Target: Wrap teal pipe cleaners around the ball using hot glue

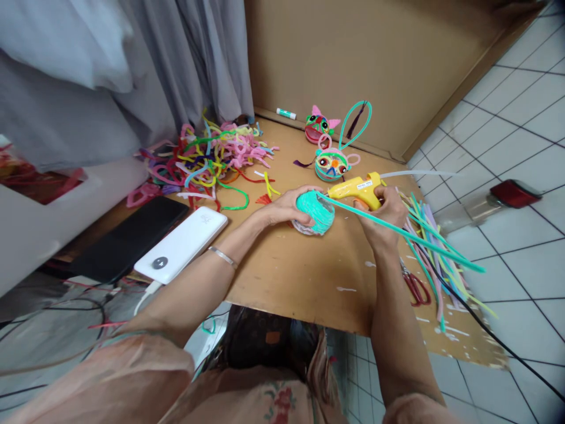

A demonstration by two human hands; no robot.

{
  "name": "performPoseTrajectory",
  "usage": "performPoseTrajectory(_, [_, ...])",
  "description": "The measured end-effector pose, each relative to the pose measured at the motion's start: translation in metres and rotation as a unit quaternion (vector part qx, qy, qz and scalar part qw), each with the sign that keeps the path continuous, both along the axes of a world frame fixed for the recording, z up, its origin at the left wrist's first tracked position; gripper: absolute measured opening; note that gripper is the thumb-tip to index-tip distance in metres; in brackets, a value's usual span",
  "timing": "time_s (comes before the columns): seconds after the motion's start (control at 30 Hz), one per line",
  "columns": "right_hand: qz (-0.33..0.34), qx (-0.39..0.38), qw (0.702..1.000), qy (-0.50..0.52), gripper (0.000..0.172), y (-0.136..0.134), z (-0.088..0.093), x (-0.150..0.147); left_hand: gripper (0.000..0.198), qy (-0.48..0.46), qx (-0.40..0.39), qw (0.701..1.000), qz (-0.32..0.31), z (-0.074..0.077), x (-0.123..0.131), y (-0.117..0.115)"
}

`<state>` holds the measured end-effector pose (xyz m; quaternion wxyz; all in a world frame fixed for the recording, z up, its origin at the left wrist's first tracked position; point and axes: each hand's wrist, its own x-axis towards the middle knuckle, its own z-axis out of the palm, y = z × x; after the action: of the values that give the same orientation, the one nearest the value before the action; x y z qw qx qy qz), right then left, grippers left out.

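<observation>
My left hand [289, 207] is closed round a ball [318, 213] wrapped in turquoise pipe cleaner, with a pale underside. In my right hand [387, 215] is a yellow hot glue gun [353, 188], a clear glue stick [415, 174] poking from its back. The gun's nozzle points left at the ball's upper right edge; whether it touches I cannot tell. From that same edge a turquoise pipe cleaner [410, 231] runs right, past my right hand, its far end beyond the table edge.
Behind stand two decorated animal-face balls [330, 166]. A tangled pile of pipe cleaners [220, 150] lies left, near a white power bank [180, 244] and a black phone [132, 238]. At right are straight pipe cleaners [435, 247], red-handled scissors [414, 287] and a black cord [481, 327]. A glue stick tube [286, 113] lies behind.
</observation>
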<state>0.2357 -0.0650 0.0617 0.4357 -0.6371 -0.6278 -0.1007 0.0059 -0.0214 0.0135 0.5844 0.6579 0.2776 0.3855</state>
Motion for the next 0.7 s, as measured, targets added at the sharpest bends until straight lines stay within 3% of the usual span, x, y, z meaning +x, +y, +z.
performPoseTrajectory(0.7, [-0.005, 0.012, 1.000, -0.015, 0.023, -0.0001, 0.0026, 0.0024, 0.086, 0.002, 0.005, 1.000, -0.006, 0.0005, 0.0001, 0.0004])
